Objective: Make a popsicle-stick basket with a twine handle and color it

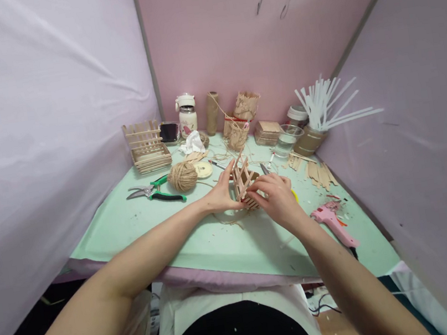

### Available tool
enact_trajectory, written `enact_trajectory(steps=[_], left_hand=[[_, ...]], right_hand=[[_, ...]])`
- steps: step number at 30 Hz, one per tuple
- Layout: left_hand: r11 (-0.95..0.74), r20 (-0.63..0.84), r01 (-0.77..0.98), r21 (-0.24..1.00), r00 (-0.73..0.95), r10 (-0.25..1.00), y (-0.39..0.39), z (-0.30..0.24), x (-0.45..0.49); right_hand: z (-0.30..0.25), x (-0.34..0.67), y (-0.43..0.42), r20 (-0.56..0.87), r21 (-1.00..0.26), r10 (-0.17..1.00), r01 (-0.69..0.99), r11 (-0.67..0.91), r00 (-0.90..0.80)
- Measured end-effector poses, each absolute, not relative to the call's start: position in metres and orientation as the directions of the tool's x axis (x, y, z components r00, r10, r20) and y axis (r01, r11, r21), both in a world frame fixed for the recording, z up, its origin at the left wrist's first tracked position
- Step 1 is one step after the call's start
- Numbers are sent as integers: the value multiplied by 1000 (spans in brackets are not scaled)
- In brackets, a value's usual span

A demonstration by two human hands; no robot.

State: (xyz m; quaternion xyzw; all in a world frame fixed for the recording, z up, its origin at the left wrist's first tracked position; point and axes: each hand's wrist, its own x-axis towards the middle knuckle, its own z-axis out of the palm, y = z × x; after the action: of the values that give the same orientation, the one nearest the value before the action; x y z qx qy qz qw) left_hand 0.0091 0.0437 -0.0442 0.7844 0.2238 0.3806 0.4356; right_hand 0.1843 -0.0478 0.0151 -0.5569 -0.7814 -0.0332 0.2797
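A small craft-stick basket (244,178) with slatted sides stands tilted on the green tabletop between my two hands. My left hand (223,191) grips it from the left, thumb low and fingers along its upper side. At its near right side, the fingers of my right hand (275,196) are pinched together against the sticks; what lies between the fingertips is too small to make out. Just behind my right hand shows a grey blade tip (264,168), and a yellow ring-like piece (294,196) peeks out at its right. Loose twine (227,222) lies under the basket.
Left of my hands lie a twine ball (183,177) and green-handled pruning shears (155,191). A pink glue gun (334,222) rests at the right, near loose craft sticks (322,174). Behind stand a slatted stick piece (150,159), a bottle (188,118) and a plastic cup (286,140).
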Motion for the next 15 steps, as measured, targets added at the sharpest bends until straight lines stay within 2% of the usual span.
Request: enact_trajectory(steps=[3,9,15], left_hand=[[-526,389,53,849,611,689,44,-44,9],[-502,361,74,862,606,709,42,-41,9],[-562,387,122,818,606,695,41,-40,8]], right_hand=[[16,189,-50,484,-308,858,885,350,-171],[11,187,-47,446,-230,867,908,351,-222],[11,184,-44,448,-182,854,908,376,-264]])
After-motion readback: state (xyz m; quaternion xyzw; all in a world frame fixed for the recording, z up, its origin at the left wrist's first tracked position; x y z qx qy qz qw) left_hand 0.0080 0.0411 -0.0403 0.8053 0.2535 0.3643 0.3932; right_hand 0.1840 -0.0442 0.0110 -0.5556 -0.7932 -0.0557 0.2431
